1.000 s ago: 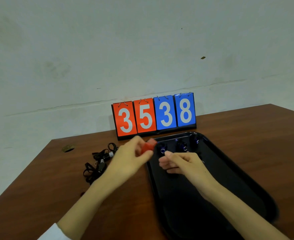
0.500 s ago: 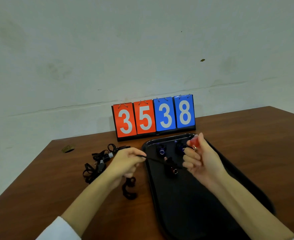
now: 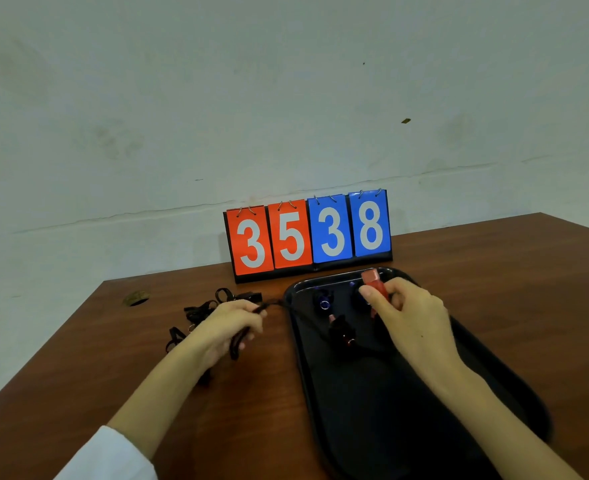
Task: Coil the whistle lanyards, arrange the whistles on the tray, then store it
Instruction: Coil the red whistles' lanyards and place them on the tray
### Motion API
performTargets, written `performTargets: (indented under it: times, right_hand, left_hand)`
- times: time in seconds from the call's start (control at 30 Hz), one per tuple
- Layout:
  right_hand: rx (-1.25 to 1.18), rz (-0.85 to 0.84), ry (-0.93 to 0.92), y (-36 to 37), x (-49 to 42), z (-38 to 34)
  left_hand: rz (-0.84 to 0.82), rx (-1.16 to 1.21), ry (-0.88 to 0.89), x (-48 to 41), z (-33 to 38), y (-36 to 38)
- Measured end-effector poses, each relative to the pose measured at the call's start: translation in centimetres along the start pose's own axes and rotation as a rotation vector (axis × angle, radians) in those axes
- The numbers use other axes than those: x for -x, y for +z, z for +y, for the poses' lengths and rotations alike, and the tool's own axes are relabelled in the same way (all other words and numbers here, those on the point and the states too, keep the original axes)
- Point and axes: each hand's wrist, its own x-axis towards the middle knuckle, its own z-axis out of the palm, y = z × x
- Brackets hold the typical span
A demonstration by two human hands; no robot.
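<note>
A black tray lies on the brown table at the right. My right hand pinches a red whistle over the tray's far end. Its black lanyard runs left across the tray rim into my left hand, which grips the cord beside the tray. On the tray sit a blue whistle, a second dark one partly hidden behind my right fingers, and a coiled bundle with a red whistle.
A tangle of black lanyards and whistles lies on the table left of my left hand. A flip scoreboard reading 3538 stands just behind the tray. The table's back edge meets a pale wall; a small hole sits far left.
The red whistle passed from my left hand to my right and moved to the tray's far end. My left hand now holds the lanyard stretched between the hands. A coiled bundle lies uncovered on the tray.
</note>
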Motion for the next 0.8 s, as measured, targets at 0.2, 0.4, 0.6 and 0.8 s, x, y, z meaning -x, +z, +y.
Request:
performTargets:
  times: [0.2,0.4,0.6,0.8]
  right_hand:
    - [-0.659,-0.445,0.063,0.4,0.8,-1.8]
    - [-0.792,-0.364,0.054,0.4,1.4,-2.5]
    - [-1.021,-0.269,0.213,-0.1,0.6,-1.9]
    - [-1.237,-0.263,0.406,-0.3,-0.5,-1.0]
  left_hand:
    - [0.221,-0.554,0.292,2.0,1.1,3.3]
    - [-0.388,0.019,0.447,4.7,1.7,7.2]
    - [-0.496,0.186,0.247,5.0,1.9,6.4]
    - [-0.572,0.12,0.202,5.1,2.5,4.1]
